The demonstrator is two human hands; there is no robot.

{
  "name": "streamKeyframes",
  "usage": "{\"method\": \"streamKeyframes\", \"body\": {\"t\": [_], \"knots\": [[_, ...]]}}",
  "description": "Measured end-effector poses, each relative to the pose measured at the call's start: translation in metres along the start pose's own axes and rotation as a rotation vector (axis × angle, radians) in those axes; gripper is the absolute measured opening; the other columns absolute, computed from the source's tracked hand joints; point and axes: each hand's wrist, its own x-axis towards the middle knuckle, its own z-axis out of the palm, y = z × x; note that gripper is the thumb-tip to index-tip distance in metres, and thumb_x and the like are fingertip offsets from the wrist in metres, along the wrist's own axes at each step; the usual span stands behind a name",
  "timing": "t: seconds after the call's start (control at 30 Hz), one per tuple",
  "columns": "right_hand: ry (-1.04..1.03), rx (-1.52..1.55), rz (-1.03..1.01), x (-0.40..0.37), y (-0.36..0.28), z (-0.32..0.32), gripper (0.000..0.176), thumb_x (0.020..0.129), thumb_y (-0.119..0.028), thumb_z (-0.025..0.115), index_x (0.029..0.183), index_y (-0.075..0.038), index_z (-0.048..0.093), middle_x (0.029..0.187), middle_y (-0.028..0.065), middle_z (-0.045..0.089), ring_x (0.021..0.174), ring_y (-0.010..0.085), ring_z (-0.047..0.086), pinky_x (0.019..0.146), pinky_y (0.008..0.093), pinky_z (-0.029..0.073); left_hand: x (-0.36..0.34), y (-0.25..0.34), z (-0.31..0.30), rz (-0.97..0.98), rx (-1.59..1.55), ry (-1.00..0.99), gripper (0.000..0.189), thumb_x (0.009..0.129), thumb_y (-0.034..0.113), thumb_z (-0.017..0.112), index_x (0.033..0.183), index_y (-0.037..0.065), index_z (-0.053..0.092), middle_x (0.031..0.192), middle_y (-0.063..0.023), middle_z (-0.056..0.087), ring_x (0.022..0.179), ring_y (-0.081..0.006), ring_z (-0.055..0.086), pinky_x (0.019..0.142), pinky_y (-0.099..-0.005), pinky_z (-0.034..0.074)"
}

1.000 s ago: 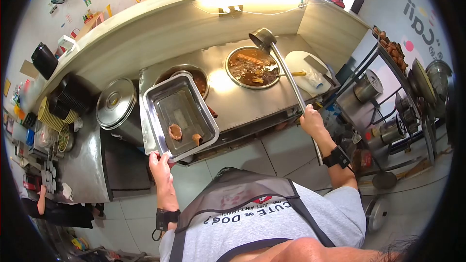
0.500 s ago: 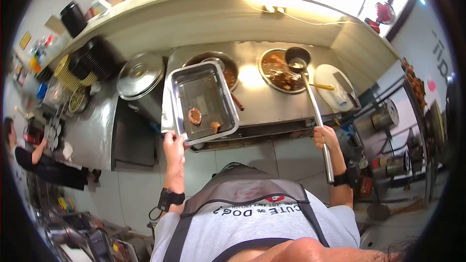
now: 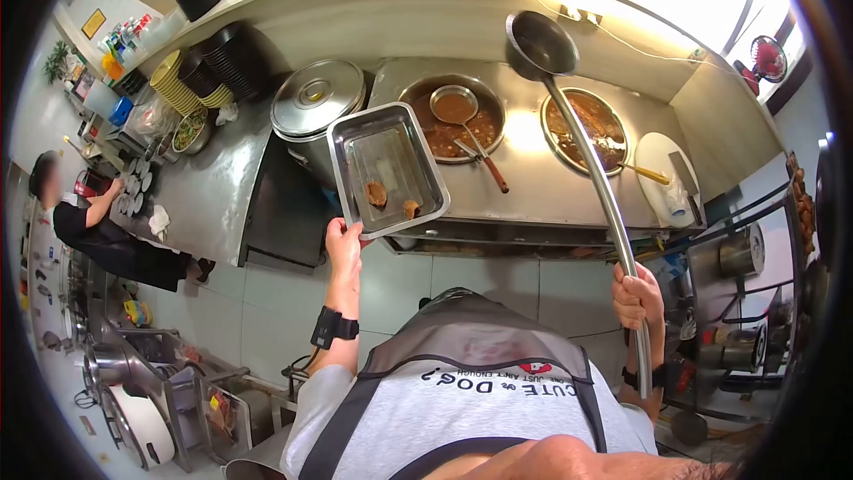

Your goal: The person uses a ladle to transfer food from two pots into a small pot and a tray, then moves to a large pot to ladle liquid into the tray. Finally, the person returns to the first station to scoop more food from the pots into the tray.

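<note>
My left hand (image 3: 345, 243) grips the near edge of a rectangular steel tray (image 3: 398, 224), fingers closed on its rim. Two brown pieces of food (image 3: 377, 195) lie in the tray near its close end. In my right hand (image 3: 637, 296) is the long metal handle of a ladle (image 3: 540, 46), its bowl raised toward the back wall. Behind the tray, a strainer with a red-brown handle (image 3: 455, 106) rests in a round pot of brown broth (image 3: 489, 138). A second pot (image 3: 560, 138) of dark brown stew sits below and right of the ladle bowl.
A white oval board (image 3: 657, 156) with a yellow-handled utensil (image 3: 653, 175) and a knife lies at the counter's right. A lidded steel pot (image 3: 318, 98) and stacked bowls (image 3: 178, 80) stand left. A co-worker (image 3: 98, 222) handles small dishes at far left. Shelves (image 3: 746, 302) stand right.
The ladle has risen from above the right pot toward the camera. The tray has shifted off the left pot, showing the strainer in it. The whole view has turned slightly.
</note>
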Motion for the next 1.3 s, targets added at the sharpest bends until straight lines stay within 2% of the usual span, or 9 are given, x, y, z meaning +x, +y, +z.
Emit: {"method": "streamKeyframes", "body": {"t": [0.4, 0.93, 1.0, 1.03, 1.1, 1.13, 1.2, 1.27, 1.3], "knots": [[-0.067, -0.281, 0.498, 0.033, 0.021, 0.073, 0.014, 0.088, -0.012, 0.057, 0.089, -0.003, 0.047, 0.055, -0.0033, 0.037, 0.037, 0.0032, 0.032, 0.031, 0.0194, 0.028, 0.046, -0.056, -0.014, -0.051, -0.035, 0.046, 0.012, 0.077, 0.001, 0.058, 0.084, 0.001, 0.048, 0.077, -0.0058, 0.052, 0.06, -0.0146, 0.055, 0.05, -0.0326, 0.056], [-0.022, -0.369, 0.653, 0.08, 0.04, 0.092, 0.007, 0.085, -0.013, 0.049, 0.085, -0.007, 0.046, 0.06, -0.005, 0.036, 0.042, 0.0029, 0.033, 0.035, 0.0196, 0.028, 0.077, -0.113, -0.007, -0.123, -0.083, 0.059, 0.021, 0.085, 0.007, 0.062, 0.098, -0.003, 0.05, 0.088, -0.0104, 0.056, 0.061, -0.0159, 0.058, 0.048, -0.0298, 0.054], [-0.023, -0.356, 0.662, 0.085, 0.035, 0.094, 0.008, 0.085, -0.013, 0.049, 0.089, -0.006, 0.047, 0.061, -0.0043, 0.037, 0.043, 0.0031, 0.034, 0.035, 0.0195, 0.029, 0.077, -0.106, -0.005, -0.164, 0.137, 0.07, 0.038, 0.083, 0.017, 0.068, 0.111, -0.003, 0.051, 0.092, -0.0153, 0.06, 0.077, -0.026, 0.062, 0.066, -0.0414, 0.055], [-0.038, -0.381, 0.654, 0.089, 0.032, 0.092, 0.01, 0.086, -0.013, 0.047, 0.091, -0.004, 0.048, 0.062, -0.0039, 0.038, 0.044, 0.0033, 0.035, 0.036, 0.0189, 0.03, 0.072, -0.105, -0.003, -0.161, 0.132, 0.074, 0.038, 0.083, 0.017, 0.068, 0.111, -0.003, 0.051, 0.092, -0.0153, 0.06, 0.077, -0.026, 0.062, 0.066, -0.0414, 0.055], [-0.059, -0.334, 0.649, 0.095, 0.026, 0.096, 0.01, 0.086, -0.013, 0.047, 0.091, -0.004, 0.048, 0.062, -0.0037, 0.038, 0.045, 0.0033, 0.035, 0.036, 0.0189, 0.031, 0.053, -0.085, 0.001, 0.368, 1.108, 0.375, 0.057, 0.078, 0.025, 0.073, 0.121, -0.003, 0.049, 0.093, -0.0166, 0.056, 0.09, -0.0317, 0.056, 0.078, -0.0419, 0.048], [-0.077, -0.28, 0.643, 0.1, 0.021, 0.097, 0.01, 0.087, -0.013, 0.047, 0.09, -0.003, 0.048, 0.062, -0.0036, 0.038, 0.045, 0.0034, 0.036, 0.036, 0.0189, 0.032, 0.041, -0.07, 0.007, 0.37, 1.1, 0.39, 0.057, 0.078, 0.025, 0.073, 0.121, -0.003, 0.049, 0.093, -0.0166, 0.056, 0.09, -0.0317, 0.056, 0.078, -0.0419, 0.048], [-0.12, -0.22, 0.657, 0.109, 0.014, 0.099, 0.018, 0.09, -0.018, 0.044, 0.095, -0.001, 0.048, 0.061, -0.0001, 0.041, 0.044, 0.0055, 0.039, 0.035, 0.0201, 0.035, -0.013, -0.009, 0.029, 0.804, 0.78, 0.163, 0.063, 0.074, 0.027, 0.076, 0.124, -0.001, 0.05, 0.102, -0.0162, 0.052, 0.1, -0.0344, 0.047, 0.088, -0.0433, 0.039], [-0.232, -0.359, 0.52, 0.112, -0.003, 0.121, 0.029, 0.093, -0.026, 0.042, 0.1, 0.001, 0.049, 0.063, 0.0039, 0.048, 0.044, 0.0088, 0.044, 0.036, 0.0223, 0.038, -0.07, 0.055, 0.061, 0.938, 0.743, -0.119, 0.07, 0.069, 0.025, 0.079, 0.128, 0.002, 0.048, 0.095, -0.0132, 0.05, 0.091, -0.0297, 0.047, 0.08, -0.0401, 0.041], [-0.246, -0.365, 0.521, 0.117, -0.009, 0.128, 0.029, 0.093, -0.026, 0.042, 0.1, 0.001, 0.049, 0.063, 0.0039, 0.048, 0.044, 0.0088, 0.044, 0.036, 0.0223, 0.038, -0.088, 0.07, 0.075, 0.941, 0.748, -0.104, 0.07, 0.069, 0.025, 0.079, 0.128, 0.002, 0.048, 0.095, -0.0132, 0.05, 0.091, -0.0297, 0.047, 0.08, -0.0401, 0.041]]}}
